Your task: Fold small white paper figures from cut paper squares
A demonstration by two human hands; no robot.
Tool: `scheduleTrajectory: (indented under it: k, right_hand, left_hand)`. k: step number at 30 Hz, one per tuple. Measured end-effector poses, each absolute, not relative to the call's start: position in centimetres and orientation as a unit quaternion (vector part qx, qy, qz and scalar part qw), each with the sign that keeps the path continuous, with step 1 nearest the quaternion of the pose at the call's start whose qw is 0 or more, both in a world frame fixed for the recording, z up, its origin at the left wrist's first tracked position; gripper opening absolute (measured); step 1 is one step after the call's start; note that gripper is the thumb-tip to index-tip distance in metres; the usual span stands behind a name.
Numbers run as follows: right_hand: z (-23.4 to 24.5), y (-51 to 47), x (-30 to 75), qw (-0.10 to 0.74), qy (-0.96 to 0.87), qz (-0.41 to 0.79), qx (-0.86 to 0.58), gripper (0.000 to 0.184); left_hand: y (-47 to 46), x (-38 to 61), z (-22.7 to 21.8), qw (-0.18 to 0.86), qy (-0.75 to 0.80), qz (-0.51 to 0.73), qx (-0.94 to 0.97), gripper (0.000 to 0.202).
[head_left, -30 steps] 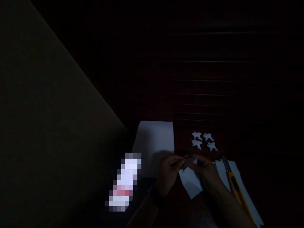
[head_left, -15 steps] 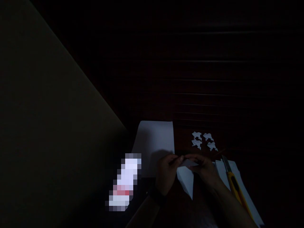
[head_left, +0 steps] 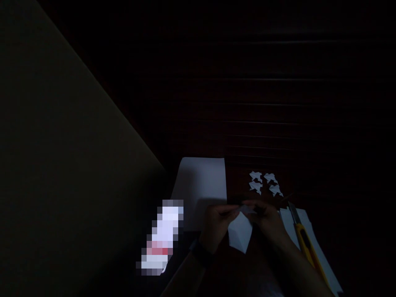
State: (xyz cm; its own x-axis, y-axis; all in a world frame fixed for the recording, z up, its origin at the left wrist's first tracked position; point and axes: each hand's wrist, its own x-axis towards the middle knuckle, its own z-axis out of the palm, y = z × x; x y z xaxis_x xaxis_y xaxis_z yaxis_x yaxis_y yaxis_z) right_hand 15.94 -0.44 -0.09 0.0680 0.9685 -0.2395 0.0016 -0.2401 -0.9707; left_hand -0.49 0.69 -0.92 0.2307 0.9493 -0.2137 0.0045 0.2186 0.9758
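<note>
A folded piece of white paper (head_left: 240,233) is pinched between my two hands, its creased lower part hanging toward me. My left hand (head_left: 215,225) grips its upper left side, fingers closed, with a dark band on the wrist. From the other side my right hand (head_left: 268,218) holds the upper right edge, thumb and fingers pressed together. The fingertips nearly meet at the top, where the folds are hard to make out in the dim light. Just beyond the hands lie several small folded white paper figures (head_left: 255,187).
A large white sheet (head_left: 202,177) lies behind my left hand. To the right, a yellow box cutter (head_left: 306,243) with its blade out rests on white papers (head_left: 320,247). A bright pixelated object (head_left: 163,237) is at left. A pale wall (head_left: 77,165) rises on the left.
The paper's hanging part has turned from a narrow point to a broader, flatter face and sits slightly higher. Both hands have shifted slightly, still pinching it.
</note>
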Motion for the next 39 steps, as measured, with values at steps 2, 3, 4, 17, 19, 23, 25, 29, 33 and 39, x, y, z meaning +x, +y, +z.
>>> scheduleTrajectory:
  k: [2,3,4,17,19,23,25,29,33,39]
  right_hand:
    - [0.2,-0.5,15.8,0.443,-0.438,0.523,-0.581,0.021]
    - [0.3,-0.5,15.8,0.442,-0.442,0.521,-0.581,0.02]
    - [0.4,-0.5,15.7,0.441,-0.443,0.522,-0.58,0.02]
    - [-0.4,-0.4,15.8,0.45,-0.457,0.548,-0.538,0.03]
    - [-0.3,-0.4,15.9,0.46,-0.443,0.55,-0.538,0.03]
    - [-0.3,-0.6,15.7,0.486,-0.425,0.547,-0.533,0.03]
    - [-0.4,-0.7,15.5,0.498,-0.416,0.542,-0.533,0.031]
    - [-0.5,-0.8,15.3,0.517,-0.392,0.549,-0.527,0.033]
    - [-0.4,-0.8,15.1,0.512,-0.403,0.541,-0.532,0.031]
    - [-0.1,-0.9,14.9,0.509,-0.443,0.499,-0.544,0.033]
  left_hand:
    - [0.8,-0.5,-0.9,0.625,0.479,0.388,0.479,0.029]
    - [0.8,-0.5,-0.8,0.63,0.479,0.389,0.472,0.03]
    - [0.8,-0.5,-0.8,0.631,0.483,0.391,0.465,0.03]
    - [0.9,-0.9,-0.4,0.65,0.491,0.373,0.444,0.027]
    - [0.9,-0.9,-0.3,0.65,0.488,0.372,0.448,0.028]
    - [0.9,-0.6,-0.3,0.646,0.491,0.378,0.446,0.028]
    - [0.9,-0.5,-0.3,0.639,0.498,0.385,0.443,0.027]
    - [0.7,-0.4,0.0,0.618,0.494,0.396,0.466,0.024]
    - [0.6,-0.3,0.3,0.598,0.491,0.403,0.489,0.023]
    - [0.8,-0.2,-0.1,0.61,0.521,0.427,0.416,0.027]
